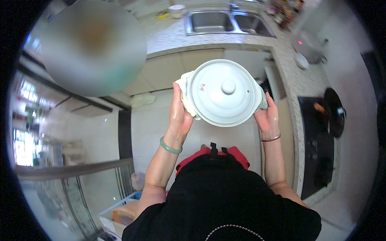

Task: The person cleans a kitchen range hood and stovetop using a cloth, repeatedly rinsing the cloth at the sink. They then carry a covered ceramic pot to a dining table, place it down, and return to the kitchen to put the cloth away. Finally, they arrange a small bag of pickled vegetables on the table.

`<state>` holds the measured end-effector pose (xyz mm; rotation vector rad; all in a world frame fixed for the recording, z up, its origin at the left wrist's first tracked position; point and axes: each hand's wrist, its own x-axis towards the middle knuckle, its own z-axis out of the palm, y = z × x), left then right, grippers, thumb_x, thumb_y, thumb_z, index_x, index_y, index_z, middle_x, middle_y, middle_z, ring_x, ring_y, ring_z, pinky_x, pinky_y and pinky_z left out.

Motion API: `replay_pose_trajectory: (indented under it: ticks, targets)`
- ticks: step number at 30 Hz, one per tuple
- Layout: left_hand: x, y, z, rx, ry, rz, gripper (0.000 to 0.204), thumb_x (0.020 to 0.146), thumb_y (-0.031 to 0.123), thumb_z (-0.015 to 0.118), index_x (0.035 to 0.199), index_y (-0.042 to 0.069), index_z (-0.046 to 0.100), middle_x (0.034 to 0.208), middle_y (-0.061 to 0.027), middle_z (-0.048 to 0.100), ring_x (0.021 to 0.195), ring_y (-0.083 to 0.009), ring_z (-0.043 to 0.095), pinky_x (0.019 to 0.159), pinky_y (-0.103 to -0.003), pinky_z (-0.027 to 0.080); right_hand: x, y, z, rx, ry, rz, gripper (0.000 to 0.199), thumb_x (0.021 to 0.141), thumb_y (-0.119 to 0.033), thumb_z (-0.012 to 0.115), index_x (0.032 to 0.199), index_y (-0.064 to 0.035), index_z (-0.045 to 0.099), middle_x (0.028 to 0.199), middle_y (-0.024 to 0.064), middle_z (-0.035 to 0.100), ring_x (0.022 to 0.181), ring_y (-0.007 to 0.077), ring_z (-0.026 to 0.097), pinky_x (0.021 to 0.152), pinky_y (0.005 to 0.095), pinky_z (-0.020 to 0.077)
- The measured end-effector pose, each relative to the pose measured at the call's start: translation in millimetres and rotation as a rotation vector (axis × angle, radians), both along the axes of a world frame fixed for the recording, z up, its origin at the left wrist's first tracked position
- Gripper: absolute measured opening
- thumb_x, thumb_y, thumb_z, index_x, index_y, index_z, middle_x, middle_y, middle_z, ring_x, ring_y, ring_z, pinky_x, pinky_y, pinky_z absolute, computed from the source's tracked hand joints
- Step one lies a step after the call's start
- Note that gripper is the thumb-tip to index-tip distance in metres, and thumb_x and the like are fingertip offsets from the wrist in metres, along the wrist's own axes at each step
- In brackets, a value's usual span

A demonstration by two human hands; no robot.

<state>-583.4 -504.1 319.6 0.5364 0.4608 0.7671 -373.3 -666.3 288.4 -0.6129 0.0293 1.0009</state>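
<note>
I hold a white lidded ceramic pot (223,92) out in front of my body, above the tiled floor. My left hand (179,114) grips its left side through a pale cloth (185,90). My right hand (267,116) grips its right side, with a cloth (262,102) tucked between palm and pot. The lid has a round white knob in the middle and sits level on the pot. A green bangle is on my left wrist and a thin bracelet on my right.
A speckled stone counter (289,76) runs along the back and down the right. A double steel sink (227,22) is set in the back counter. On the right lies a black cooktop (317,140) with a dark pan (334,112). Bins stand at lower left.
</note>
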Motion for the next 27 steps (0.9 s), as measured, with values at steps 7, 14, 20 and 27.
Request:
replay_pose_trajectory:
  ticks: [7, 14, 20, 27]
  targets:
    - [-136, 79, -11, 0.048, -0.061, 0.399, 0.055, 0.102, 0.043, 0.025, 0.137, 0.003, 0.039, 0.135, -0.0087, 0.048, 0.125, -0.0194, 0.046, 0.105, -0.036, 0.038, -90, 171, -7, 0.002, -0.024, 0.392, 0.04, 0.101, -0.023, 0.037, 0.126, 0.0072, 0.046, 0.129, 0.0162, 0.053, 0.12, 0.0269, 0.051, 0.104, 0.0419, 0.0382]
    - [-253, 139, -22, 0.032, -0.079, 0.742, 0.055, 0.102, 0.044, 0.025, 0.137, 0.004, 0.039, 0.136, -0.0079, 0.048, 0.125, -0.0202, 0.046, 0.106, -0.036, 0.037, -196, 325, -16, -0.005, -0.039, 0.735, 0.036, 0.1, -0.022, 0.039, 0.12, 0.0066, 0.05, 0.122, 0.0156, 0.057, 0.112, 0.0268, 0.055, 0.1, 0.0409, 0.0414]
    - [-346, 192, -22, 0.031, -0.083, 1.031, 0.054, 0.102, 0.043, 0.024, 0.137, 0.005, 0.038, 0.137, -0.0082, 0.047, 0.126, -0.0217, 0.044, 0.108, -0.038, 0.035, -307, 450, -10, -0.023, -0.045, 1.01, 0.035, 0.1, -0.021, 0.039, 0.119, 0.0064, 0.05, 0.121, 0.0155, 0.058, 0.112, 0.0263, 0.055, 0.099, 0.04, 0.0419]
    - [-455, 246, -20, 0.009, -0.084, 1.327, 0.054, 0.102, 0.043, 0.024, 0.137, 0.005, 0.039, 0.135, -0.0079, 0.048, 0.125, -0.0219, 0.045, 0.107, -0.038, 0.035, -455, 564, -3, -0.033, -0.066, 1.251, 0.034, 0.1, -0.021, 0.039, 0.118, 0.0055, 0.051, 0.12, 0.0151, 0.058, 0.113, 0.0265, 0.055, 0.099, 0.0405, 0.0414]
